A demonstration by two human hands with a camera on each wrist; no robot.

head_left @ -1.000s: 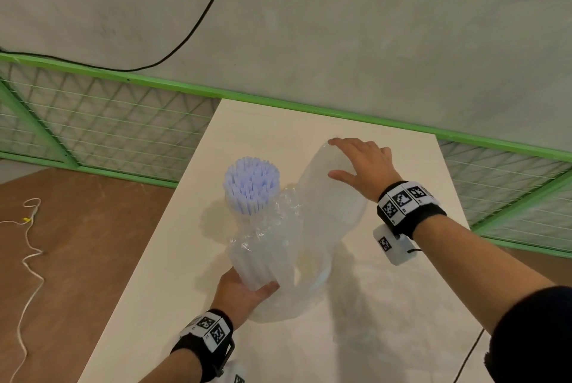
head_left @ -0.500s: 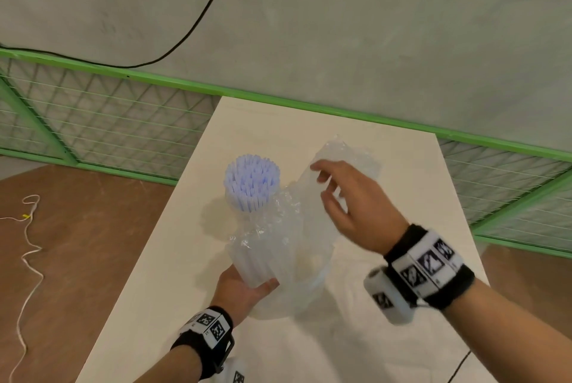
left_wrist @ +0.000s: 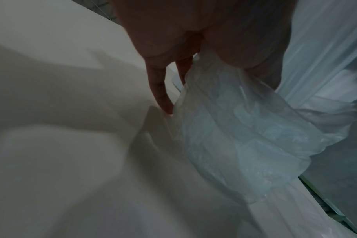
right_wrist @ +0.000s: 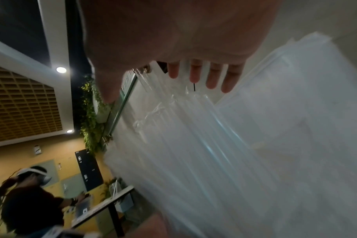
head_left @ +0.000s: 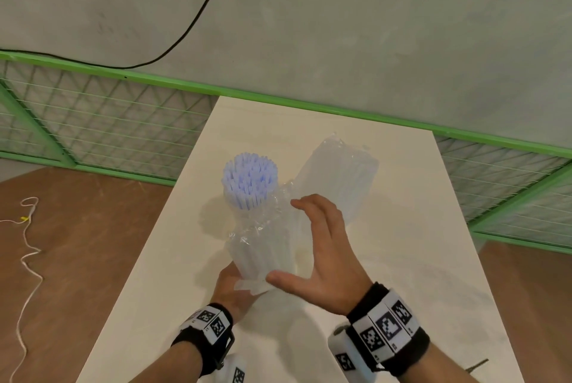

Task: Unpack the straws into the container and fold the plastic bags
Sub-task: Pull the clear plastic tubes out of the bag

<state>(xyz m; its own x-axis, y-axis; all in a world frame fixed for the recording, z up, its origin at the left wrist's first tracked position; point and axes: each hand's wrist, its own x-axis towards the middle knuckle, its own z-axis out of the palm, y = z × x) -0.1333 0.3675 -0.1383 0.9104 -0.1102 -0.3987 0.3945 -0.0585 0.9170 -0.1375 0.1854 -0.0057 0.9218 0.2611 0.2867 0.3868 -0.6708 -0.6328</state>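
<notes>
An upright bundle of straws in a clear plastic bag (head_left: 263, 246) stands at the table's middle, its blue-white straw tips (head_left: 249, 180) sticking out of the top. My left hand (head_left: 233, 285) grips the bag's bottom end (left_wrist: 234, 128) from below. My right hand (head_left: 301, 243) is held open just right of the bundle, fingers (right_wrist: 212, 78) straight and thumb spread, holding nothing. A second sealed bag of straws (head_left: 340, 178) lies flat farther back, also in the right wrist view (right_wrist: 296, 112). I can make out no container.
The pale table (head_left: 418, 259) ends at a green wire fence (head_left: 123, 122) along a grey wall. A white cord (head_left: 28, 252) trails on the brown floor at left. Another person (right_wrist: 31, 201) works at a distant table.
My right hand has let go of the second bag at the back and drawn in beside the upright bundle. The second bag now lies free on the table. My left hand keeps its grip.
</notes>
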